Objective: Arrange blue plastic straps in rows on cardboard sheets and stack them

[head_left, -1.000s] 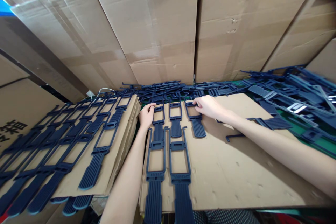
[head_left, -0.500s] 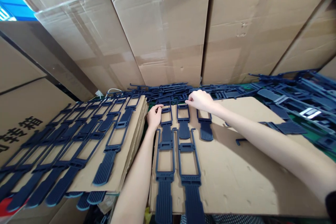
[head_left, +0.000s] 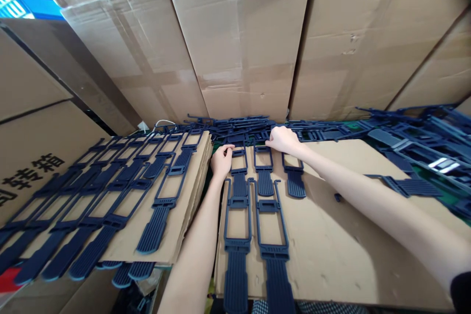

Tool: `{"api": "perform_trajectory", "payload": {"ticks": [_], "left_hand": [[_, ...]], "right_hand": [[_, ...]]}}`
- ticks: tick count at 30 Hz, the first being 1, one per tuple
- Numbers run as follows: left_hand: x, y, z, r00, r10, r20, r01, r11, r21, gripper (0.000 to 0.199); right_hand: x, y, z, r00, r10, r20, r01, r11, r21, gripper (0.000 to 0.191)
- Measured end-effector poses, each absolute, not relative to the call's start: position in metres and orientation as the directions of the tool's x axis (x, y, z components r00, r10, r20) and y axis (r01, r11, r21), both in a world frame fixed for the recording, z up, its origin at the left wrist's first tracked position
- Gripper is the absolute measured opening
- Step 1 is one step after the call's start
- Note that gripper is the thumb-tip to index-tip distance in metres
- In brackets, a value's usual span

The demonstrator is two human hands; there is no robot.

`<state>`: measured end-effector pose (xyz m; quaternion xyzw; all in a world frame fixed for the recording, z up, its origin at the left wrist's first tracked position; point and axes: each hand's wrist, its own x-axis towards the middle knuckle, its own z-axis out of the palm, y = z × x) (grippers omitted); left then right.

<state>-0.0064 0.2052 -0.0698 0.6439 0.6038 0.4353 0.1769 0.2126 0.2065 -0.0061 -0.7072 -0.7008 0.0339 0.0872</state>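
At the far edge of the cardboard sheet [head_left: 331,255], my left hand [head_left: 222,161] is closed, its thumb and finger pinched at the top of a dark blue plastic frame with a ribbed tab [head_left: 240,184]. My right hand [head_left: 283,140], its fingers curled, grips the top of the neighbouring plastic frame [head_left: 265,184]; its fingertips are partly hidden. Just right of that lies another plastic frame [head_left: 296,184], under my right wrist. Nearer to me, two longer plastic frames [head_left: 237,243] lie side by side, their ribbed tabs pointing toward me.
A stack of cardboard sheets [head_left: 184,216] on the left carries rows of similar frames [head_left: 152,230]. Loose frames [head_left: 235,127] are heaped along the back, with a bigger pile [head_left: 423,142] at right. Tall cartons [head_left: 250,39] wall off the far side.
The whole view has shifted slightly to the right and tilted. Both hands stay at the tops of the same two frames, and the frames keep their arrangement.
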Motion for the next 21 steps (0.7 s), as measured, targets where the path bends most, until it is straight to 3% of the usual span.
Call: {"api": "perform_trajectory", "payload": {"ticks": [11,14,16,18,21], "left_hand": [[-0.007,0.205,-0.069,-0.097,0.93,0.353,0.632,-0.216,0.744,0.025],[-0.007,0.205,-0.069,-0.094,0.929,0.357,0.636,-0.22,0.74,0.025],[-0.007,0.205,-0.069,-0.095,0.928,0.36,0.639,-0.221,0.737,0.025],[-0.007,0.205,-0.069,-0.097,0.926,0.364,0.64,-0.222,0.736,0.025],[-0.007,0.206,-0.07,-0.095,0.923,0.372,0.64,-0.23,0.733,0.025]], "right_hand": [[0.219,0.193,0.002,-0.072,0.987,0.147,0.971,0.103,-0.215,0.029],[0.234,0.162,0.025,-0.177,0.964,0.197,0.926,0.231,-0.298,0.025],[0.246,0.126,0.045,-0.364,0.883,0.295,0.73,0.467,-0.499,0.025],[0.26,0.081,0.061,-0.465,0.816,0.343,0.502,0.562,-0.658,0.025],[0.285,0.008,0.061,-0.466,0.75,0.47,0.339,0.641,-0.688,0.023]]}}
